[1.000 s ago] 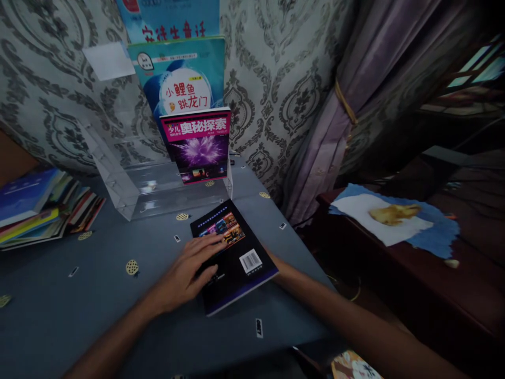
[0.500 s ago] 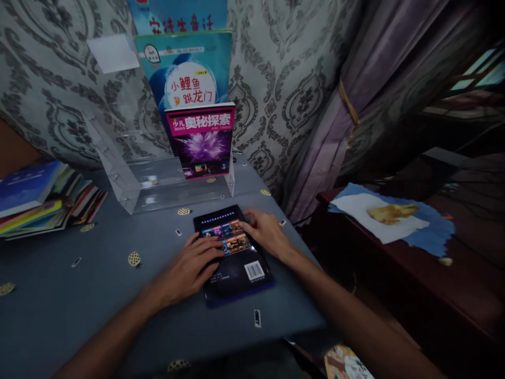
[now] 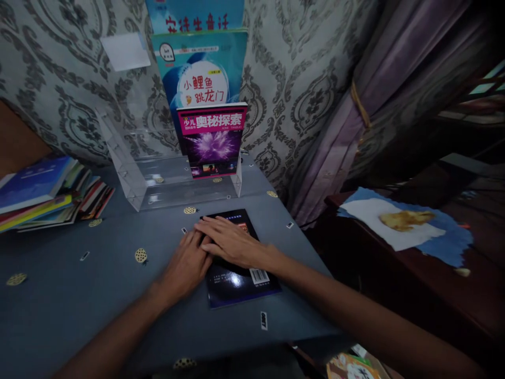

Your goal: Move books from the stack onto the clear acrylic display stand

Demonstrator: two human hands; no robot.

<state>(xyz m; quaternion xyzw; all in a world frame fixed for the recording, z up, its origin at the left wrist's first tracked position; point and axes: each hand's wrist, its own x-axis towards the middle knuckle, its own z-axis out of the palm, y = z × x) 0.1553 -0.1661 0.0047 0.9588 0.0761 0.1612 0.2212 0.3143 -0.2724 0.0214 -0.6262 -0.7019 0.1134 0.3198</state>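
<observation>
A dark paperback book (image 3: 224, 287) lies flat on the table with its back cover up; a barcode shows low on its right side. My left hand (image 3: 188, 263) rests at the book's left edge, its fingers loosely stretched and the tips partly covered by my right hand. Across the book's upper half lies my right hand (image 3: 231, 242), fingers extended flat to the left, its fingertips over those of my left hand. Much of the cover's picture panel is hidden beneath it. Neither hand is gripping the book.
Behind the book stands a clear stepped rack (image 3: 130, 184) holding a magenta-topped book (image 3: 215, 145) and a teal book (image 3: 201, 52). Stacked books (image 3: 39, 184) lie at the left. To the right, a dark red surface (image 3: 442, 273) carries a blue cloth (image 3: 450, 245).
My right hand has moved left from the book's right edge across its cover to my left hand. My left hand has drawn back toward the left edge. The view has shifted slightly.
</observation>
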